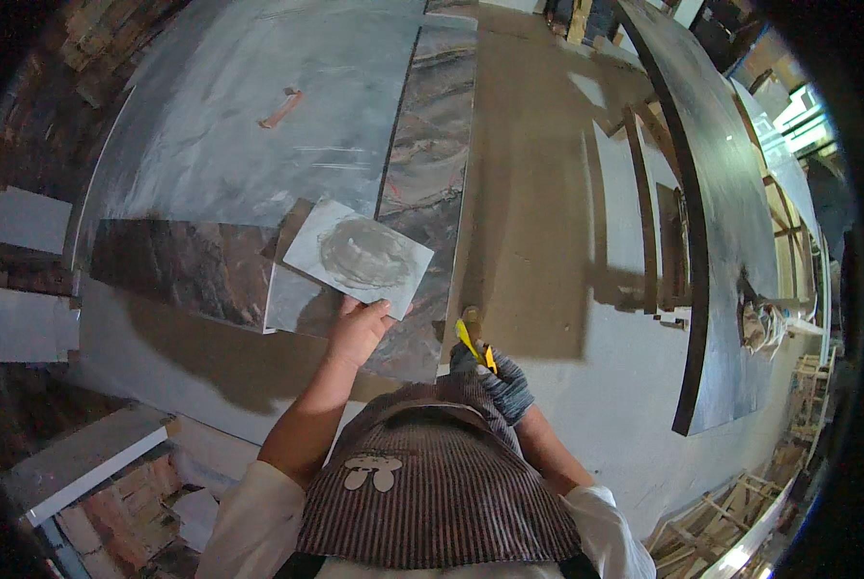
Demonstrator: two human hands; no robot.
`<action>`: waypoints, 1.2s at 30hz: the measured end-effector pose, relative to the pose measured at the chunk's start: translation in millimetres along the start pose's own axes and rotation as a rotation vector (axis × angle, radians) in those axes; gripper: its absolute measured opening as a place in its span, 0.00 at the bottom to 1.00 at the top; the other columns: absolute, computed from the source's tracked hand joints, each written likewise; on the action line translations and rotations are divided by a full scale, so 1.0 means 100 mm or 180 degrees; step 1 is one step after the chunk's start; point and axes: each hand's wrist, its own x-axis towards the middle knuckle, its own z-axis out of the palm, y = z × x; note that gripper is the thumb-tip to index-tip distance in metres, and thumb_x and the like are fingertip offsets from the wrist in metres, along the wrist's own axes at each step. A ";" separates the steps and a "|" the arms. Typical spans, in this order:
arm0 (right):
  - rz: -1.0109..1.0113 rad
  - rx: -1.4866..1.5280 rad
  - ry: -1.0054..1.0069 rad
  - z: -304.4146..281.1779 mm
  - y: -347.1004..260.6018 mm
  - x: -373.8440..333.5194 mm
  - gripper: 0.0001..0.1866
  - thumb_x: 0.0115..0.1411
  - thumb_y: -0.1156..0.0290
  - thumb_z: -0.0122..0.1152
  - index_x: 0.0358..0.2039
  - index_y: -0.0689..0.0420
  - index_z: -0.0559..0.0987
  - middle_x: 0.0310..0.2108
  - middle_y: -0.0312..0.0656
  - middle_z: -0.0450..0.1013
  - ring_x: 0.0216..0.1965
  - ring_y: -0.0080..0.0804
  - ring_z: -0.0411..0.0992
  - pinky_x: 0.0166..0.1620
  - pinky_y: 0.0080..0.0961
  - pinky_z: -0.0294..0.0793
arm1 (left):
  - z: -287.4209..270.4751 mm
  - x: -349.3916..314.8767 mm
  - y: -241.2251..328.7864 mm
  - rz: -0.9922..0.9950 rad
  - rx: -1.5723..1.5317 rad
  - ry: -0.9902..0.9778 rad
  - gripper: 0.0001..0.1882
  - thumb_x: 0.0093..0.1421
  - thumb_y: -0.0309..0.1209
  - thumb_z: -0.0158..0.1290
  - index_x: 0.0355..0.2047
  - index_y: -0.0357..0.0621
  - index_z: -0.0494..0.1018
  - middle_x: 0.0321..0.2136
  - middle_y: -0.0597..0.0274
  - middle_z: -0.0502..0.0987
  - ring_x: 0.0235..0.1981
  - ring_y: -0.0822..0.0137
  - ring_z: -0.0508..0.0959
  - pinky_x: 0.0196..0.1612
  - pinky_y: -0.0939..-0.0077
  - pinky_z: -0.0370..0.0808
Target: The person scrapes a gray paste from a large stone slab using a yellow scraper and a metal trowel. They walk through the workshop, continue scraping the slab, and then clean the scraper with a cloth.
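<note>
My bare left hand [360, 330] is closed on the near edge of a small white board [306, 248], thumb on top. A patch of wet-looking grey paste [364, 253] is spread over the board's middle. The board is held above the right part of a large slab with grey and dark marbled areas [427, 125]. At my waist, right of the slab's near corner, my right hand [505, 388] wears a grey glove. Its fingers are wrapped round a yellow-and-black hand tool [467, 338], whose exact kind I cannot make out.
A small reddish-brown strip [280, 110] lies on the slab's greyish surface [229, 145]. Another long dark slab [717, 193] stands on a wooden frame [644, 193] to the right, with a crumpled pale bundle [764, 326] by its edge. White panels [32, 220] lie at the left.
</note>
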 end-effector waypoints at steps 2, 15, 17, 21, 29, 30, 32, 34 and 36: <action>-0.0381 -0.0227 0.0179 0.05 0.25 0.03 0.21 0.55 0.72 0.59 0.50 0.59 0.71 0.40 0.38 0.71 0.41 0.27 0.67 0.47 0.22 0.66 | 0.00 -0.01 0.00 -0.0004 0.0053 0.0076 0.29 0.52 0.15 0.45 0.56 0.46 0.57 0.52 0.56 0.64 0.54 0.54 0.66 0.54 0.47 0.66; -0.1038 -0.1689 0.0149 0.06 0.48 0.29 0.23 0.50 0.72 0.63 0.49 0.54 0.74 0.28 0.42 0.71 0.28 0.32 0.69 0.36 0.22 0.69 | 0.05 -0.01 0.02 -0.0018 0.0191 0.0050 0.26 0.54 0.16 0.45 0.54 0.46 0.59 0.52 0.56 0.65 0.54 0.54 0.67 0.53 0.48 0.67; -0.0228 -0.1488 -0.0189 -0.02 0.47 0.23 0.23 0.53 0.78 0.59 0.51 0.58 0.71 0.42 0.41 0.69 0.44 0.28 0.66 0.48 0.21 0.65 | 0.05 -0.01 0.02 -0.0009 0.0202 0.0039 0.26 0.55 0.16 0.44 0.54 0.46 0.60 0.52 0.56 0.65 0.54 0.54 0.67 0.53 0.48 0.68; 0.0315 0.0492 0.0105 0.07 0.29 0.15 0.16 0.49 0.72 0.66 0.38 0.50 0.72 0.33 0.38 0.67 0.33 0.31 0.67 0.32 0.31 0.68 | 0.05 0.00 0.01 0.0008 0.0221 0.0035 0.25 0.55 0.16 0.44 0.54 0.46 0.60 0.52 0.56 0.66 0.53 0.54 0.67 0.53 0.47 0.67; 0.0477 -0.0419 0.0190 -0.14 -0.04 0.18 0.15 0.49 0.71 0.67 0.38 0.51 0.73 0.35 0.41 0.71 0.34 0.35 0.70 0.33 0.31 0.73 | 0.07 0.00 0.03 -0.0075 0.0220 0.0061 0.26 0.56 0.17 0.45 0.56 0.47 0.58 0.53 0.57 0.64 0.54 0.54 0.66 0.54 0.47 0.67; -0.0140 -0.1581 0.0030 -0.20 -0.02 0.21 0.19 0.50 0.73 0.65 0.43 0.54 0.73 0.36 0.42 0.72 0.37 0.34 0.71 0.38 0.29 0.73 | 0.06 -0.02 0.03 -0.0077 0.0232 0.0061 0.27 0.56 0.17 0.45 0.56 0.47 0.58 0.53 0.57 0.64 0.54 0.54 0.66 0.54 0.47 0.67; -0.0833 -0.2253 0.0126 -0.18 -0.11 0.22 0.24 0.51 0.76 0.63 0.50 0.58 0.71 0.40 0.43 0.73 0.41 0.33 0.71 0.44 0.26 0.71 | 0.04 -0.03 0.03 -0.0052 0.0203 0.0041 0.27 0.56 0.17 0.45 0.56 0.48 0.57 0.53 0.57 0.63 0.54 0.54 0.66 0.53 0.47 0.67; -0.0908 -0.1251 0.0147 0.14 -0.56 0.26 0.26 0.51 0.77 0.62 0.52 0.60 0.70 0.43 0.44 0.73 0.45 0.32 0.71 0.47 0.26 0.69 | 0.00 -0.02 0.02 -0.0006 0.0150 0.0006 0.29 0.56 0.16 0.45 0.57 0.48 0.55 0.54 0.58 0.62 0.53 0.54 0.66 0.52 0.48 0.69; -0.0794 -0.0870 -0.0035 0.45 -0.80 0.44 0.25 0.52 0.74 0.63 0.51 0.61 0.69 0.46 0.44 0.71 0.46 0.28 0.69 0.48 0.23 0.68 | -0.06 0.00 0.01 -0.0117 0.0172 0.0028 0.28 0.56 0.18 0.46 0.56 0.49 0.56 0.52 0.59 0.64 0.53 0.57 0.67 0.50 0.52 0.71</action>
